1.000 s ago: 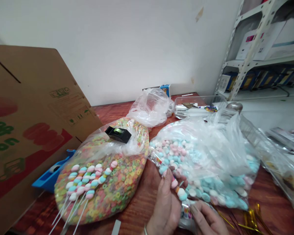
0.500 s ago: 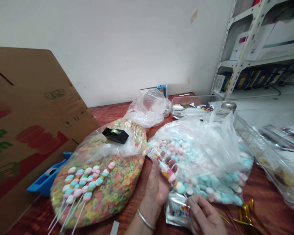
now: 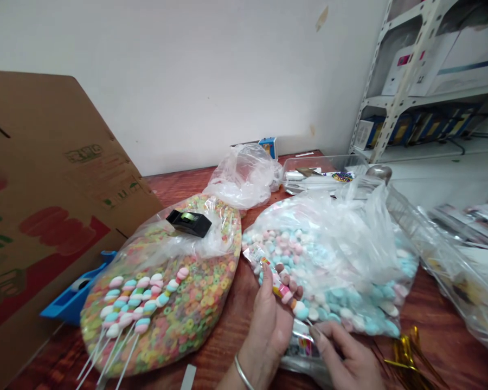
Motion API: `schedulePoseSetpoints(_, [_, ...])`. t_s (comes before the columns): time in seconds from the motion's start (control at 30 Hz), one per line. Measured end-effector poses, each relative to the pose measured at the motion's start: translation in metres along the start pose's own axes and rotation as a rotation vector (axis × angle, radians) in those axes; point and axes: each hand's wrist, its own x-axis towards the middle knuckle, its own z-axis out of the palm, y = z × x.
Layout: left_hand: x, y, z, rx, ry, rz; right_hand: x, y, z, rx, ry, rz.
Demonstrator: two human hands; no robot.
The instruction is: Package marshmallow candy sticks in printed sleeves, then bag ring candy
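Observation:
My left hand (image 3: 271, 319) is curled round a candy skewer (image 3: 285, 295) wrapped in a thin clear sleeve whose end pokes out up and to the left. My right hand (image 3: 344, 357) pinches the lower part of that skewer, just above a small printed packet (image 3: 301, 346) on the table. Both hands hover at the near edge of a big clear bag of pink and blue candies (image 3: 333, 265). To the left lies a clear bag of coloured ring cereal (image 3: 174, 287) with several finished skewers (image 3: 134, 306) on top.
A black tape dispenser (image 3: 188, 222) sits on the cereal bag. A large cardboard box (image 3: 44, 200) stands at the left beside a blue tool (image 3: 71, 298). Gold twist ties (image 3: 410, 360) lie at the right. A clear tray (image 3: 325, 176), crumpled bag (image 3: 246, 176) and metal shelving (image 3: 423, 81) are behind.
My left hand's fingers went from closed to spread, then closed round the sleeved skewer again, tilting it slightly. My right hand stayed low on its stick end. The camera view shifted a little.

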Motion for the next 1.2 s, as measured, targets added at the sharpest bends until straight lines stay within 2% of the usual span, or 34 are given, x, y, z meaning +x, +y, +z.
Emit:
schedulePoseSetpoints(0.17, [-0.002,0.001,-0.001,-0.023,-0.067,-0.031,0.007,-0.005,-0.001,0.464,-0.22,0.438])
schedulePoseSetpoints(0.27, [-0.003,-0.002,-0.003,-0.036,-0.084,-0.048,0.007,-0.003,0.001,0.6,-0.313,0.6])
schedulePoseSetpoints(0.43, [-0.004,0.0,-0.007,-0.051,-0.141,-0.075,0.008,0.001,0.0,0.743,-0.376,0.645])
schedulePoseSetpoints(0.57, [-0.003,0.005,-0.011,-0.027,-0.239,-0.1,0.009,0.003,-0.002,0.766,-0.413,0.618])
schedulePoseSetpoints(0.67, [-0.003,0.006,-0.012,-0.037,-0.253,-0.133,0.007,0.004,-0.001,0.754,-0.405,0.615])
schedulePoseSetpoints(0.73, [-0.004,0.005,-0.01,-0.05,-0.219,-0.142,0.005,0.006,0.0,0.641,-0.317,0.521])
schedulePoseSetpoints(0.77, [-0.004,0.004,-0.008,-0.056,-0.193,-0.144,0.004,0.006,0.0,0.525,-0.239,0.418])
schedulePoseSetpoints(0.87, [-0.007,0.001,0.0,-0.066,-0.083,-0.138,0.001,0.008,-0.002,0.023,-0.021,-0.037])
schedulePoseSetpoints(0.93, [-0.008,-0.001,0.005,-0.067,-0.02,-0.132,0.002,0.011,-0.007,-0.286,0.023,-0.35])
schedulePoseSetpoints(1.03, [-0.009,-0.002,0.009,-0.066,0.026,-0.114,0.007,0.02,-0.016,-0.599,-0.02,-0.71])
schedulePoseSetpoints(1.1, [-0.008,-0.001,0.009,-0.065,0.059,-0.098,0.009,0.025,-0.021,-0.71,-0.041,-0.834])
schedulePoseSetpoints(1.2, [-0.005,0.001,0.009,-0.076,0.112,-0.086,0.01,0.027,-0.024,-0.758,-0.055,-0.851])
